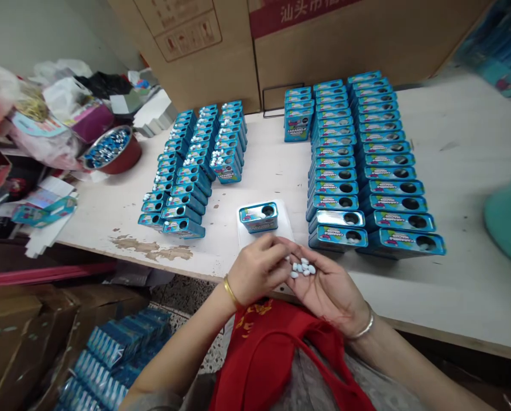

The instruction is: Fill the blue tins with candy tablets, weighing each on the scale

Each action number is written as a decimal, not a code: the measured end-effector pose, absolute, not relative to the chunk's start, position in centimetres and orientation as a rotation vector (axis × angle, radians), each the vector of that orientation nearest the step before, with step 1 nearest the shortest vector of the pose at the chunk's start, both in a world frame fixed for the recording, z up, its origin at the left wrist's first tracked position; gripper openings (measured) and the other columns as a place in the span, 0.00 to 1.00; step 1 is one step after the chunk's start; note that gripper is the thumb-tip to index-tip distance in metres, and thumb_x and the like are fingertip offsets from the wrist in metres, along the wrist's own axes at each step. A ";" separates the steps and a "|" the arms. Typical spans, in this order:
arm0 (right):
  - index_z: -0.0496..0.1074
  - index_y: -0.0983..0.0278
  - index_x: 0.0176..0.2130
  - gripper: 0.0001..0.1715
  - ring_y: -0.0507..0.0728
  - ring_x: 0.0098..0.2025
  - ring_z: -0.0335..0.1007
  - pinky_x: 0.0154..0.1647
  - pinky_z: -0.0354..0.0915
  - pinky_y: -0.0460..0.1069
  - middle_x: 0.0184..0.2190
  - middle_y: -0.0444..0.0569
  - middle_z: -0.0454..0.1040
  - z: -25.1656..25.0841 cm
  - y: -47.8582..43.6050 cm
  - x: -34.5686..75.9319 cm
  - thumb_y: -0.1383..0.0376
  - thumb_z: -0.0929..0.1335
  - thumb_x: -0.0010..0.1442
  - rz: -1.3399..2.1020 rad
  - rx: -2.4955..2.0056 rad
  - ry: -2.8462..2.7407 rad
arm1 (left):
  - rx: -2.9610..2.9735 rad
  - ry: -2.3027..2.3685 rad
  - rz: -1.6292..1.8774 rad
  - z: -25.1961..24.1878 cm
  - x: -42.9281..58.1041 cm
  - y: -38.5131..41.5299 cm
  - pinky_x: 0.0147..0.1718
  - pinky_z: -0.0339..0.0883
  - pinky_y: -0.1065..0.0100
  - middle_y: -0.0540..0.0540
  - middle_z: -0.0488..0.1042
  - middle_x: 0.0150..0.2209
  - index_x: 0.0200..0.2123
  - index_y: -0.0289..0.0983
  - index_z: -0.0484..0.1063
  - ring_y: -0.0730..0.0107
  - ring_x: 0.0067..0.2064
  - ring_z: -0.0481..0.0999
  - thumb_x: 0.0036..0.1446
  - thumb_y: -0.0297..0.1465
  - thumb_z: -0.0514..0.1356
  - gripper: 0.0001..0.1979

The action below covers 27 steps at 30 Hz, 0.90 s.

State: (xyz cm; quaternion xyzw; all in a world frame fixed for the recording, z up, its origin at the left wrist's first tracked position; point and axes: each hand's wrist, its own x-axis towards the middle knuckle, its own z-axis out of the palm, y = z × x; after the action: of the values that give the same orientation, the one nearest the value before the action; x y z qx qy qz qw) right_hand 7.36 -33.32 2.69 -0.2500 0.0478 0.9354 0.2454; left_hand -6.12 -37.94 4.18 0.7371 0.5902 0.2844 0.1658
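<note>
My right hand (335, 291) is turned palm up and cupped, with several small pale-blue candies (303, 267) lying in it. Over its fingers, my left hand (262, 267) pinches what looks like one candy between thumb and fingertips; the fingers partly hide it. Just beyond both hands, a blue candy tin (259, 217) with a round hole in its top stands upright on a flat white pad (284, 220). Neither hand touches this tin.
Rows of blue tins with dark open holes (335, 188) stand at right. Tins topped with candies (227, 162) stand at left, near a red bowl (125, 157) of small blue-silver pieces. Large cartons (324, 51) line the back; a teal container (510, 211) sits far right.
</note>
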 end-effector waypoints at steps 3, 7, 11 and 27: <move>0.71 0.72 0.45 0.16 0.50 0.40 0.74 0.46 0.69 0.45 0.38 0.51 0.78 5.1 -31.7 6.1 0.71 0.59 0.61 2.480 -0.663 0.075 | 2.072 1.694 1.036 5.6 -7.6 -36.0 0.31 0.65 0.74 0.48 0.68 0.32 0.33 0.35 0.69 0.77 0.31 0.67 0.53 0.25 0.56 0.04; 0.68 0.72 0.47 0.16 0.54 0.48 0.71 0.51 0.67 0.48 0.45 0.55 0.75 7.4 -29.7 4.8 0.71 0.59 0.61 2.400 -0.683 0.001 | 2.004 1.802 1.197 6.4 -9.6 -33.3 0.28 0.64 0.75 0.51 0.67 0.28 0.30 0.35 0.68 0.78 0.28 0.66 0.51 0.24 0.57 0.02; 0.67 0.72 0.47 0.16 0.56 0.52 0.68 0.52 0.66 0.50 0.50 0.57 0.72 7.2 -29.3 4.8 0.70 0.59 0.61 2.357 -0.797 0.021 | 1.950 1.858 1.088 5.9 -10.8 -32.1 0.26 0.63 0.76 0.52 0.67 0.26 0.29 0.34 0.69 0.79 0.26 0.65 0.50 0.24 0.58 0.01; 0.71 0.69 0.36 0.09 0.50 0.27 0.73 0.27 0.70 0.43 0.28 0.50 0.75 1.2 -33.8 10.6 0.72 0.62 0.59 2.389 -1.279 0.063 | 2.409 2.052 0.724 4.8 -13.3 -37.1 0.44 0.59 0.59 0.45 0.70 0.45 0.43 0.41 0.69 0.65 0.45 0.68 0.56 0.26 0.55 0.11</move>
State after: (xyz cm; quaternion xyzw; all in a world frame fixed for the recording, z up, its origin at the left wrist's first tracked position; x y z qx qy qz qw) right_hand 10.64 -33.80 1.16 -0.4608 0.0225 0.8611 0.2137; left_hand -13.25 -37.10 4.78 0.7410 0.6313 0.2228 -0.0523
